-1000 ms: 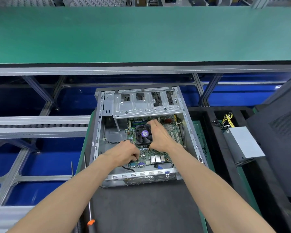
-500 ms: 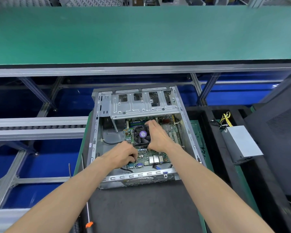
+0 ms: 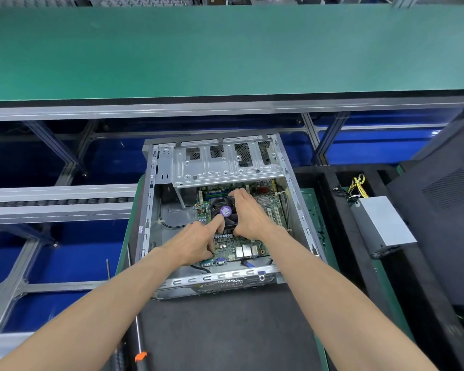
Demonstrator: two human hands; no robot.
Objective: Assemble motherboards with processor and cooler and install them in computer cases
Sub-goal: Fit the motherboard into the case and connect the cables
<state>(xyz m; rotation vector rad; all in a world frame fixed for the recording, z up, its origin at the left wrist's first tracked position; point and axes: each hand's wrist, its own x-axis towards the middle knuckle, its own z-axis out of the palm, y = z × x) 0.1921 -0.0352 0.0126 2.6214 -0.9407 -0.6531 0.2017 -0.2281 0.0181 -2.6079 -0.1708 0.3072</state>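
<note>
An open grey computer case (image 3: 148, 210) lies on its side on a dark mat. Inside it sits a green motherboard (image 3: 241, 247) with a black cooler fan (image 3: 224, 210) that carries a purple label. My right hand (image 3: 249, 215) grips the cooler from its right side, fingers over the far edge and thumb at the near edge. My left hand (image 3: 198, 242) rests on the board's near-left part, fingers curled, with one finger reaching up to the cooler's near-left corner. What the left fingers hold is hidden.
A silver power supply (image 3: 381, 226) with yellow and black wires lies in a black tray at the right. A dark case panel (image 3: 445, 199) stands further right. A screwdriver with an orange collar (image 3: 138, 341) lies at the mat's left edge. A green conveyor belt (image 3: 225, 49) runs behind.
My left hand has stretched a finger up toward the cooler's near-left corner. My right hand keeps its grip on the cooler. The view has shifted slightly.
</note>
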